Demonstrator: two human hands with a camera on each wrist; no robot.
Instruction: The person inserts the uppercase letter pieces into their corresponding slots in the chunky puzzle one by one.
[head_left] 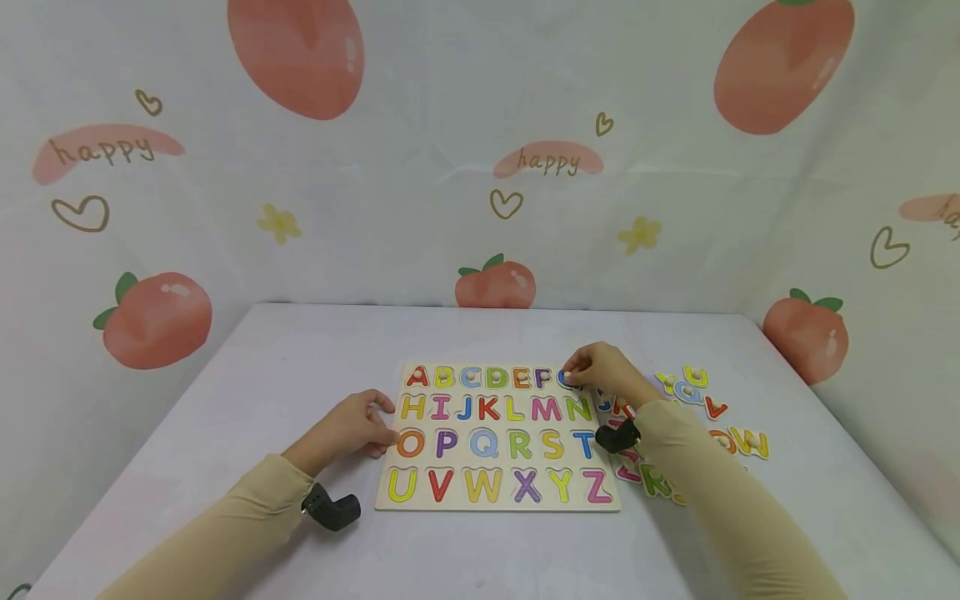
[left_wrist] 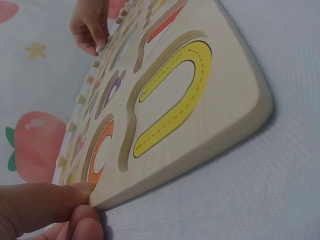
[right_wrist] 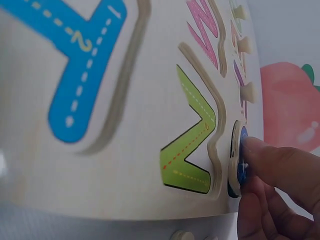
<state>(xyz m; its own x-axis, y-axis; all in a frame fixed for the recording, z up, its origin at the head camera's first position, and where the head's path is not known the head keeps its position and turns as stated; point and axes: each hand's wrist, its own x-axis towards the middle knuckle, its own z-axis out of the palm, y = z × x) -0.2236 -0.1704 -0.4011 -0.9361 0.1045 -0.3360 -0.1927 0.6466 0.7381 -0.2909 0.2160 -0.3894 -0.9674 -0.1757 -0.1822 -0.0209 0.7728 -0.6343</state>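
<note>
A wooden alphabet puzzle board (head_left: 498, 498) lies flat on the table, with knobbed letters A to F seated in its top row. My left hand (head_left: 351, 427) grips the board's left edge beside the orange O, its thumb (left_wrist: 75, 192) at the rim and its fingers curled at the side. At the board's top right corner my right hand (head_left: 603, 369) pinches the blue letter G piece (right_wrist: 243, 155) between thumb and fingers. This piece stands at the slot after F, partly covered by the fingertips. The lower rows show empty recesses with printed letters.
Loose knobbed letter pieces lie right of the board, among them a yellow U (head_left: 696, 377), a blue Q (head_left: 687, 392), a red V (head_left: 716, 407), a yellow W (head_left: 750, 443) and a green R (head_left: 655, 481). The right forearm covers some of them. A patterned curtain hangs behind the table.
</note>
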